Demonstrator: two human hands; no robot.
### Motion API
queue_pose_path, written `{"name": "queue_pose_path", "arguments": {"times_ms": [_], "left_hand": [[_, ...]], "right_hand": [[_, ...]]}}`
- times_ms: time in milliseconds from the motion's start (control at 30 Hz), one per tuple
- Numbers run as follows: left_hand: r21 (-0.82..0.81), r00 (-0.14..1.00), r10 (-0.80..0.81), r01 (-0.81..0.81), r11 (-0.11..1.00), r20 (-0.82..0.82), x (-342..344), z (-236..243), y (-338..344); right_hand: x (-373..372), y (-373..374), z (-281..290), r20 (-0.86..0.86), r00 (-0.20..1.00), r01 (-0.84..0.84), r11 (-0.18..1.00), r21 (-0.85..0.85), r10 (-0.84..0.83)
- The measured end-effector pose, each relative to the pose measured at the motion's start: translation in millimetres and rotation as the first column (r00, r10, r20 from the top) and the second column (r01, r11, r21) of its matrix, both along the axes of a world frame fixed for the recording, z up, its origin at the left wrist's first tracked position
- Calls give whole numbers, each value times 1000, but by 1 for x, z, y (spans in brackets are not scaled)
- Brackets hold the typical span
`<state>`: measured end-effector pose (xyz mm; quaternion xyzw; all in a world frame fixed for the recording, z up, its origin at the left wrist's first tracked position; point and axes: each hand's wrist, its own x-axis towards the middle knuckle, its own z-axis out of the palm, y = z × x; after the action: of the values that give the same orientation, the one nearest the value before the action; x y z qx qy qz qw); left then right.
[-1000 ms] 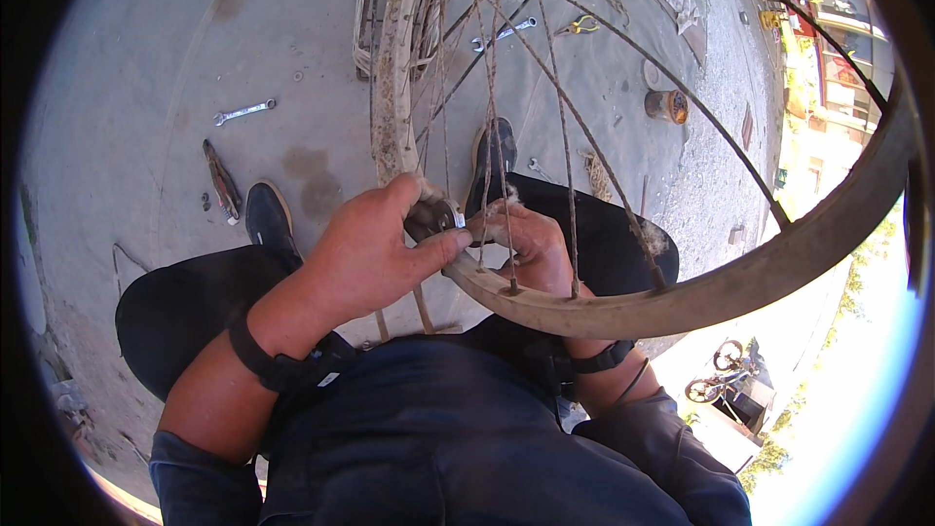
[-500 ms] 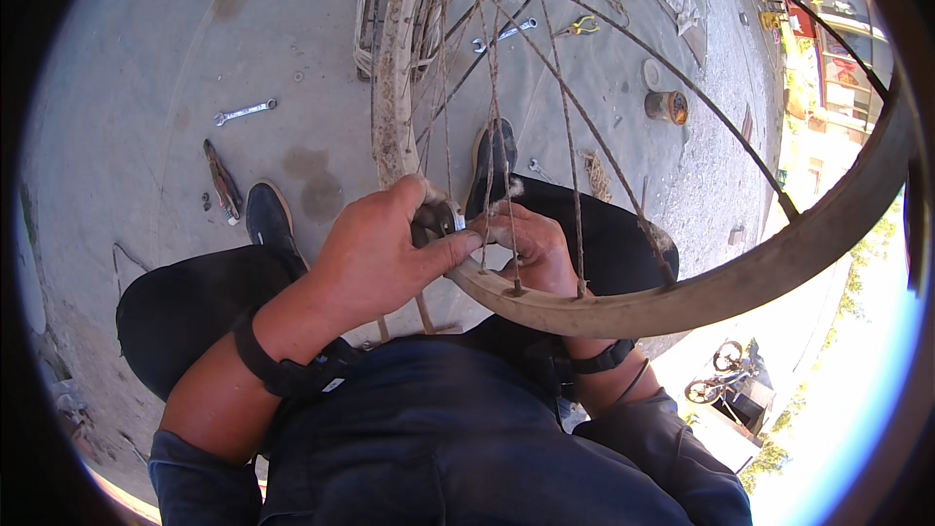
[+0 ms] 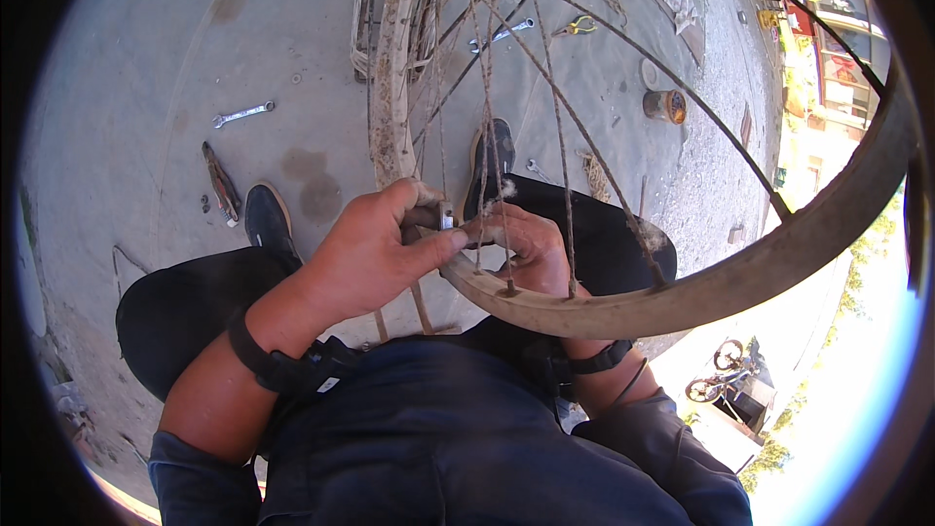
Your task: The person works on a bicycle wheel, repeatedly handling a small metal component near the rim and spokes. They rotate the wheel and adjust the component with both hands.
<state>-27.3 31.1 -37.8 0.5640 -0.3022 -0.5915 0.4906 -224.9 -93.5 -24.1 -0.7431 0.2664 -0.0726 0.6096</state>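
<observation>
A worn spoked wheel [image 3: 604, 316] with a dirty pale rim stands over my lap, its rusty spokes rising to a hub at the top. My left hand [image 3: 365, 248] is closed at the rim's near left part, thumb and fingers pinching a small shiny metal tool [image 3: 447, 215], which looks like a spoke wrench, at the foot of a spoke. My right hand [image 3: 531, 244] reaches up behind the rim among the spokes. Its fingers are curled, their tips close to the metal tool. What they grip is hidden.
On the concrete lie a combination wrench [image 3: 243, 114], another wrench [image 3: 503, 34], yellow-handled pliers [image 3: 577, 26] and a dark long tool [image 3: 221, 183]. A rusty can [image 3: 664, 106] stands at right. My shoes [image 3: 268, 215] flank the wheel. A motorbike [image 3: 723, 380] is parked farther right.
The rim and spokes have shifted slightly left. My left hand has turned a little with the metal tool, whose shiny side now faces up more. My right hand stays nearly in place.
</observation>
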Motion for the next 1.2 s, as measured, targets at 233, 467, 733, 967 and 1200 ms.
{"name": "queue_pose_path", "arguments": {"times_ms": [233,467,733,967,1200], "left_hand": [[30,988,5,-1,1000,-157,2,3,0],[129,963,-38,75,989,-268,6,5,-1],[128,976,-42,70,989,-213,7,5,0],[121,969,-16,48,992,-247,7,5,0],[137,956,-1,43,990,-294,7,4,0]], "right_hand": [[2,1,3,-52,998,40,998,43,-37],[-1,1,1,-56,998,40,998,41,-38],[-8,-3,1,-48,997,-44,977,209,56],[-5,-7,2,-34,985,-171,985,1,171],[4,-7,11,-3,986,-164,984,-73,164]]}}
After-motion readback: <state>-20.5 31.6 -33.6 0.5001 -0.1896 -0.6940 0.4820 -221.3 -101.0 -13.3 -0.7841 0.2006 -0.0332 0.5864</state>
